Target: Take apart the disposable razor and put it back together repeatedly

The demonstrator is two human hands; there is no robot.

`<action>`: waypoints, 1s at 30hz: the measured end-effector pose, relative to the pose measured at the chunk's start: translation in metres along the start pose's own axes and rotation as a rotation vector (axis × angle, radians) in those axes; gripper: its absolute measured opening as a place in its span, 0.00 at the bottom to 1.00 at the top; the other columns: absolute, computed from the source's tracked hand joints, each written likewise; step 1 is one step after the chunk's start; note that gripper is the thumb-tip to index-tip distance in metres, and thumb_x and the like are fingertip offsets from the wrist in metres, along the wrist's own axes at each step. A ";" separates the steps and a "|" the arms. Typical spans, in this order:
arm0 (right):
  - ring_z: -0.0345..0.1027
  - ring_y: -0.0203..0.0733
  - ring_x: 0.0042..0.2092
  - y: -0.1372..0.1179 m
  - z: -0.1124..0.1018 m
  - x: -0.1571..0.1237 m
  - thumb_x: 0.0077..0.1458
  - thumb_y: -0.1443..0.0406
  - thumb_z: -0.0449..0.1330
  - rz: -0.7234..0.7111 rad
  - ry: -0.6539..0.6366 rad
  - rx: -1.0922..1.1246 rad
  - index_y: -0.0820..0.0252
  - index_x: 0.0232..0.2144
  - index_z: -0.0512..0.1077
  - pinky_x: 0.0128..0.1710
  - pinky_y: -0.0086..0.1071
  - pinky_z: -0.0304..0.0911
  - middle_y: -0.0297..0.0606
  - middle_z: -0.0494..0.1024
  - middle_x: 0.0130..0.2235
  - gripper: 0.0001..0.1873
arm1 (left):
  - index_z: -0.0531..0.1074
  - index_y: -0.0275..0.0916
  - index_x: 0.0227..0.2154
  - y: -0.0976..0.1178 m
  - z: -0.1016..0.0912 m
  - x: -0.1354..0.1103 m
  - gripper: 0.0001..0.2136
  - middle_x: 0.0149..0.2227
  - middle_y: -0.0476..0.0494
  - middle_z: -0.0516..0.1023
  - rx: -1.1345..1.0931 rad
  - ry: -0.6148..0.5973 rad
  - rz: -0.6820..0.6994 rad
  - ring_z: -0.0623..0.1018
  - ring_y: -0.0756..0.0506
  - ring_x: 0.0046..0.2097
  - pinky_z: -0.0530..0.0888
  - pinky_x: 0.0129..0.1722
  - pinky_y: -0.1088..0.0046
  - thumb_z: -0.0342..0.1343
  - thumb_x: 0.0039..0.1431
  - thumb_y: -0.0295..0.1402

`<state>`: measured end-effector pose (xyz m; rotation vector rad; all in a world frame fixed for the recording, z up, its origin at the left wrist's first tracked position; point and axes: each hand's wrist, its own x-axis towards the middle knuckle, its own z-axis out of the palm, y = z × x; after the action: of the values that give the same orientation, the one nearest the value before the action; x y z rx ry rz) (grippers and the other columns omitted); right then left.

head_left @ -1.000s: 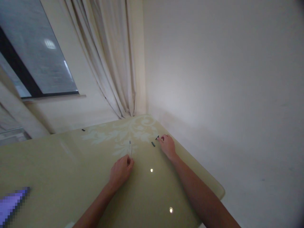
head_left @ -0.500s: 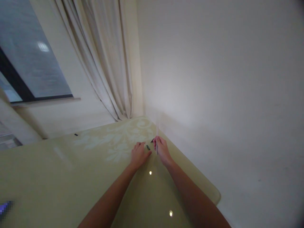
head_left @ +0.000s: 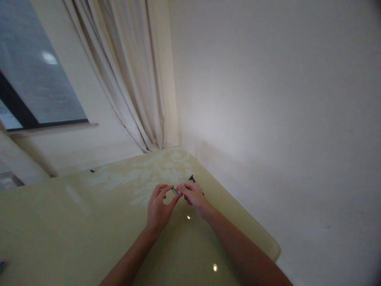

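Over the tabletop [head_left: 89, 222], toward its far corner, I see the small dark strip [head_left: 175, 191] caught between the thumb and forefinger of my left grip [head_left: 159, 208]. Half a second ago that strip was lying on the surface while the left fingers were spread beside it; now they have curved into a ring with the strip bridging their tips. My right grip [head_left: 195, 196] has come in close, its fingers bunched near the strip's right end. From this view I cannot tell whether they touch it or what they close on: the pale stick that stood upright in them before no longer shows clearly

The strip itself is short, narrow and straight, nearly black with a thin lighter line along it, and slants down to the right. Just beyond the right grip, more of the dark T-headed piece [head_left: 192, 178] shows than before, its stem running behind that hand and reappearing on the far side. Well apart on the left, another dark bit [head_left: 92, 171] stays near the table's back edge
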<state>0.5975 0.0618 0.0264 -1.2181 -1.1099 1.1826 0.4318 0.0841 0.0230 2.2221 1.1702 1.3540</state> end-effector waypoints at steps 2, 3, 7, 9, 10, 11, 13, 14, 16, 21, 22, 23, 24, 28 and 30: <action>0.45 0.31 0.22 -0.002 0.014 -0.009 0.51 0.43 0.68 0.034 -0.115 0.048 0.59 0.29 0.72 0.21 0.29 0.39 0.23 0.57 0.21 0.25 | 0.79 0.43 0.47 0.001 -0.019 -0.012 0.16 0.45 0.40 0.78 -0.025 0.040 0.035 0.76 0.43 0.37 0.77 0.38 0.66 0.63 0.63 0.46; 0.45 0.31 0.22 -0.003 0.020 -0.014 0.50 0.44 0.69 0.035 -0.140 0.077 0.59 0.29 0.73 0.21 0.29 0.39 0.23 0.57 0.21 0.25 | 0.79 0.43 0.47 0.001 -0.027 -0.017 0.15 0.45 0.40 0.78 -0.029 0.042 0.036 0.76 0.43 0.37 0.77 0.37 0.66 0.64 0.63 0.46; 0.43 0.30 0.21 -0.003 0.037 -0.026 0.49 0.47 0.70 0.072 -0.169 0.157 0.59 0.29 0.73 0.22 0.30 0.37 0.23 0.58 0.20 0.23 | 0.79 0.45 0.46 -0.001 -0.047 -0.033 0.17 0.45 0.41 0.78 -0.060 0.019 -0.009 0.76 0.44 0.36 0.77 0.37 0.65 0.67 0.59 0.47; 0.42 0.30 0.21 -0.002 0.038 -0.028 0.49 0.49 0.71 0.098 -0.154 0.174 0.59 0.28 0.73 0.22 0.30 0.35 0.22 0.58 0.20 0.21 | 0.79 0.44 0.46 -0.002 -0.051 -0.039 0.15 0.45 0.41 0.77 -0.112 -0.020 -0.032 0.74 0.45 0.34 0.76 0.36 0.67 0.66 0.60 0.46; 0.42 0.30 0.21 -0.002 0.037 -0.029 0.49 0.51 0.71 0.109 -0.150 0.183 0.59 0.27 0.72 0.22 0.30 0.35 0.22 0.58 0.19 0.20 | 0.80 0.44 0.45 -0.002 -0.053 -0.041 0.14 0.44 0.42 0.77 -0.150 -0.055 -0.036 0.74 0.46 0.33 0.76 0.35 0.68 0.66 0.61 0.45; 0.41 0.29 0.21 -0.002 0.035 -0.029 0.48 0.52 0.71 0.119 -0.156 0.190 0.59 0.27 0.71 0.22 0.30 0.35 0.22 0.58 0.19 0.19 | 0.80 0.44 0.44 -0.002 -0.053 -0.042 0.12 0.43 0.42 0.77 -0.195 -0.096 -0.036 0.73 0.47 0.32 0.75 0.34 0.69 0.65 0.63 0.44; 0.41 0.29 0.20 -0.002 0.032 -0.029 0.47 0.53 0.71 0.135 -0.196 0.201 0.59 0.25 0.70 0.22 0.30 0.35 0.21 0.57 0.18 0.19 | 0.80 0.43 0.40 -0.003 -0.053 -0.043 0.10 0.40 0.43 0.77 -0.277 -0.156 -0.045 0.73 0.48 0.31 0.74 0.32 0.70 0.64 0.63 0.43; 0.42 0.29 0.20 -0.002 0.031 -0.029 0.47 0.53 0.72 0.140 -0.223 0.206 0.59 0.25 0.70 0.22 0.30 0.35 0.21 0.57 0.18 0.19 | 0.80 0.43 0.38 -0.004 -0.053 -0.043 0.09 0.39 0.44 0.77 -0.306 -0.164 -0.061 0.73 0.48 0.31 0.74 0.32 0.71 0.65 0.62 0.43; 0.42 0.29 0.20 -0.001 0.029 -0.030 0.47 0.53 0.72 0.142 -0.260 0.209 0.59 0.26 0.72 0.23 0.30 0.35 0.22 0.58 0.18 0.19 | 0.79 0.42 0.39 -0.004 -0.052 -0.041 0.10 0.38 0.45 0.77 -0.339 -0.149 -0.114 0.72 0.48 0.31 0.73 0.32 0.71 0.67 0.60 0.42; 0.43 0.29 0.21 -0.002 0.027 -0.034 0.48 0.51 0.73 0.129 -0.335 0.137 0.60 0.25 0.73 0.22 0.30 0.35 0.23 0.59 0.19 0.20 | 0.79 0.46 0.51 -0.006 -0.052 -0.040 0.17 0.49 0.41 0.76 -0.428 -0.274 -0.155 0.74 0.49 0.33 0.75 0.33 0.71 0.66 0.60 0.40; 0.44 0.29 0.21 -0.003 0.027 -0.034 0.48 0.51 0.73 0.125 -0.349 0.118 0.61 0.25 0.74 0.22 0.30 0.35 0.23 0.59 0.19 0.21 | 0.80 0.46 0.51 -0.005 -0.052 -0.039 0.16 0.50 0.41 0.76 -0.442 -0.299 -0.154 0.74 0.49 0.34 0.75 0.34 0.71 0.66 0.60 0.40; 0.44 0.29 0.21 -0.005 0.026 -0.034 0.49 0.49 0.73 0.118 -0.359 0.107 0.61 0.25 0.75 0.21 0.30 0.35 0.23 0.59 0.19 0.22 | 0.80 0.46 0.50 -0.005 -0.053 -0.039 0.15 0.50 0.41 0.76 -0.451 -0.312 -0.156 0.74 0.49 0.34 0.75 0.34 0.71 0.66 0.60 0.40; 0.44 0.29 0.21 -0.006 0.024 -0.034 0.50 0.48 0.72 0.107 -0.362 0.103 0.61 0.27 0.76 0.21 0.29 0.36 0.24 0.59 0.20 0.23 | 0.80 0.46 0.49 -0.005 -0.054 -0.038 0.15 0.50 0.40 0.76 -0.458 -0.313 -0.158 0.74 0.49 0.34 0.75 0.34 0.71 0.66 0.60 0.39; 0.44 0.27 0.19 -0.014 0.014 -0.031 0.59 0.39 0.62 0.061 -0.314 0.098 0.61 0.31 0.75 0.17 0.27 0.35 0.25 0.62 0.22 0.29 | 0.79 0.44 0.48 -0.009 -0.066 -0.028 0.14 0.44 0.44 0.77 -0.444 -0.246 -0.198 0.73 0.49 0.33 0.73 0.34 0.72 0.65 0.59 0.37; 0.44 0.27 0.16 -0.017 0.008 -0.030 0.61 0.38 0.59 0.079 -0.332 0.073 0.60 0.27 0.73 0.15 0.27 0.35 0.23 0.58 0.20 0.31 | 0.79 0.43 0.47 -0.013 -0.074 -0.021 0.14 0.36 0.48 0.76 -0.411 -0.221 -0.227 0.72 0.48 0.32 0.71 0.34 0.72 0.65 0.58 0.37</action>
<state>0.5877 0.0326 0.0445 -1.0410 -1.2572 1.5117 0.3585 0.0643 0.0406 1.8315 0.9338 1.1073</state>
